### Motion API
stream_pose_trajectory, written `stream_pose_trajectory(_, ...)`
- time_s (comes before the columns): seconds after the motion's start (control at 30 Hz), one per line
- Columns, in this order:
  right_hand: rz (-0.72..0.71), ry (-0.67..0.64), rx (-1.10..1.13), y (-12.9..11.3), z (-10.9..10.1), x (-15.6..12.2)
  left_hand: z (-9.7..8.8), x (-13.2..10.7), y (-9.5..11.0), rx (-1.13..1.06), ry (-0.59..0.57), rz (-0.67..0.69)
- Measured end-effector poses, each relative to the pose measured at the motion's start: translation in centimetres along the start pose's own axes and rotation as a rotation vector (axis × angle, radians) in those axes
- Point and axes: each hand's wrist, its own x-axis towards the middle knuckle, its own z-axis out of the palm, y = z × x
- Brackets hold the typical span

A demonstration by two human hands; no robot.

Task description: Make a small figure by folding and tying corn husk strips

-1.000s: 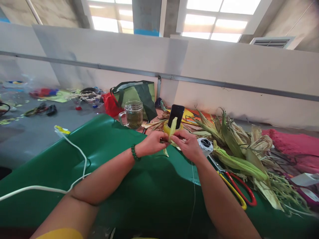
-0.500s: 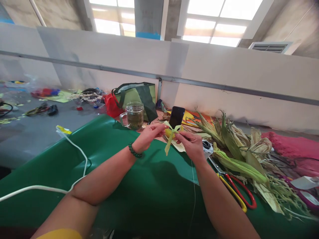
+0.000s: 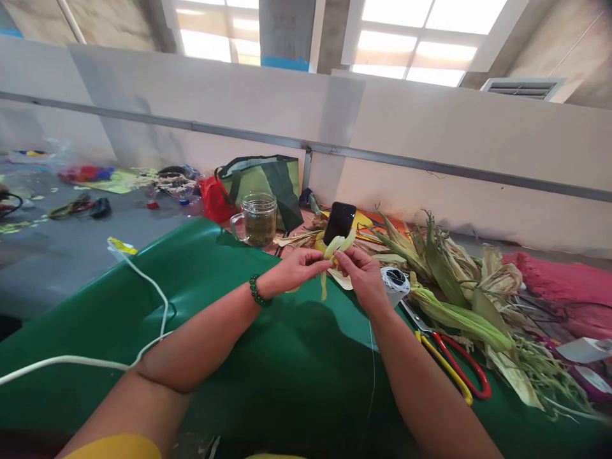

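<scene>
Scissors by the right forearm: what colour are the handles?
One red, one yellow on the scissors; head view shows them best.

Daylight is pouring in from the ceiling windows [image 3: 421,38], which are blowing out to plain white. The green sheet [image 3: 268,370] on the worktop is catching a soft sheen along its fold at left, and my forearms are casting dull shadows on it. The husk strip [image 3: 338,244] pinched between my left hand [image 3: 296,271] and right hand [image 3: 366,277] is showing sharp. The wall rail [image 3: 430,167] is bowing from lens distortion, and the lower right corner is smearing out of focus.
</scene>
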Motion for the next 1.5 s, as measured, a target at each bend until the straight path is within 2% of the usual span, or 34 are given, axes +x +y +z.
stream_pose_trajectory(0.1, -0.043, 0.073, 0.006, -0.1, 0.0, -0.2, 0.2, -0.1, 0.2, -0.024, -0.070, -0.008)
stream_pose_trajectory(0.2, -0.065, 0.100, -0.026, -0.1, -0.2, -0.2, 0.2, -0.1, 0.2, -0.047, -0.089, -0.025)
stream_pose_trajectory(0.27, -0.032, 0.030, -0.039, -0.1, -0.6, 0.0, 0.0, -0.1, 0.2, -0.058, -0.087, -0.072)
stream_pose_trajectory(0.4, 0.112, -0.285, -0.028, -0.4, -1.1, 0.3, -0.5, -0.1, 0.2, -0.210, 0.008, -0.172)
stream_pose_trajectory(0.5, 0.117, -0.434, -0.095, -0.9, -1.1, 0.0, -0.8, -0.1, 0.3, -0.269, 0.025, -0.171)
stream_pose_trajectory(0.67, 0.041, -0.426, -0.123, -1.5, -1.1, -0.3, -1.2, -0.3, 0.9, -0.148, -0.074, -0.082)
stream_pose_trajectory(0.8, -0.040, -0.451, -0.213, -1.9, -1.5, -0.4, -1.4, -0.3, 1.0, -0.007, -0.062, -0.059)
stream_pose_trajectory(0.93, -0.129, -0.498, -0.305, -2.3, -2.1, -0.6, -1.6, -0.4, 0.9, 0.002, -0.069, -0.062)
stream_pose_trajectory(1.07, -0.126, -0.440, -0.327, -2.0, -2.6, -0.5, -1.9, -0.4, 0.9, -0.043, -0.057, -0.083)
stream_pose_trajectory(1.17, -0.116, -0.227, -0.320, -1.8, -2.7, -0.3, -2.0, -0.3, 0.7, -0.034, -0.070, -0.080)
stream_pose_trajectory(1.23, -0.162, -0.061, -0.320, -1.7, -2.6, -0.2, -1.9, -0.2, 0.5, 0.005, -0.093, -0.056)
stream_pose_trajectory(1.27, -0.190, -0.020, -0.323, -1.7, -2.5, -0.1, -1.8, -0.2, 0.4, 0.034, -0.107, -0.040)
stream_pose_trajectory(1.33, -0.215, -0.057, -0.324, -1.6, -2.0, 0.0, -1.4, -0.2, 0.1, 0.095, -0.129, -0.014)
stream_pose_trajectory(1.43, -0.176, -0.162, -0.270, -1.4, -1.1, -0.2, -0.8, -0.2, -0.2, 0.143, -0.147, 0.007)
stream_pose_trajectory(1.5, -0.177, -0.141, -0.232, -1.4, -0.6, -0.4, -0.4, -0.2, -0.5, 0.168, -0.140, 0.023)
